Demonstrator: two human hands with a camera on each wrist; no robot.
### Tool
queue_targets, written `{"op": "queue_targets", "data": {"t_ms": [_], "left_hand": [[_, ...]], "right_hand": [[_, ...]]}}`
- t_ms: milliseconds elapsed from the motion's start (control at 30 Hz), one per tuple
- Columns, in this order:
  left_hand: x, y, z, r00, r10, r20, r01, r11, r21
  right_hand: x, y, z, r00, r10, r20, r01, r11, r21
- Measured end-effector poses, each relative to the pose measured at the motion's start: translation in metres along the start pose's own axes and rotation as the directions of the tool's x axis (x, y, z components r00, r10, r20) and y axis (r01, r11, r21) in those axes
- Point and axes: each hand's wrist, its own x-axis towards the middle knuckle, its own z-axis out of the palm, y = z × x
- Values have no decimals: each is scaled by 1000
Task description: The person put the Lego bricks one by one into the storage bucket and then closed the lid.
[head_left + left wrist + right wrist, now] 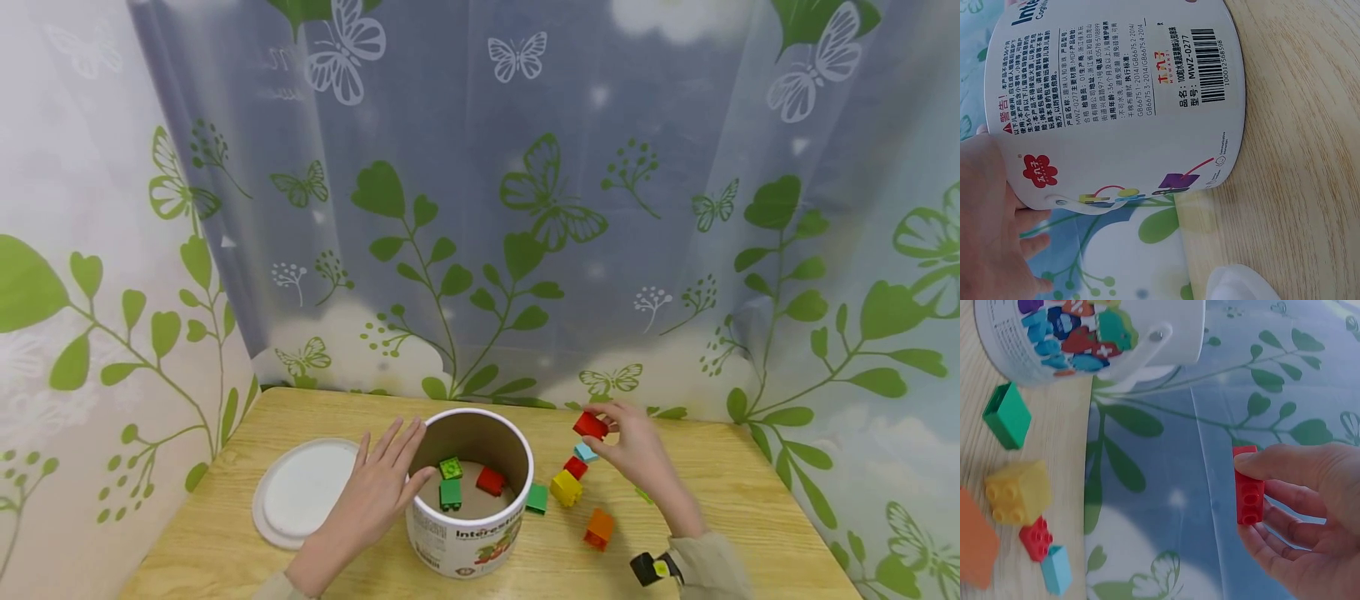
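Observation:
My right hand (636, 446) pinches a red toy brick (589, 426) between thumb and fingers, held above the table. In the right wrist view the studs of this red brick (1250, 494) show beside the thumb. My left hand (375, 487) rests with straight fingers against the left rim of a white round bucket (431, 546). Inside the bucket lie a light green brick (451, 467), a green brick (450, 494) and another red brick (491, 481). The left wrist view shows the bucket's printed wall (1116, 125) close up, with part of the left hand (991, 219).
Right of the bucket lie a green brick (537, 498), a yellow brick (566, 488), a small red brick (575, 467), a light blue brick (586, 452) and an orange brick (598, 530). A white lid (307, 487) lies to the left. A patterned curtain (465, 208) hangs behind the table.

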Motion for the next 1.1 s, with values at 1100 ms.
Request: {"op": "queue_targets", "data": {"t_ms": [1100], "left_hand": [[0,-2,0,1000,6,0,-6,1000,9]], "right_hand": [[20,-66,36,986,-166,34,164,985,59]]}}
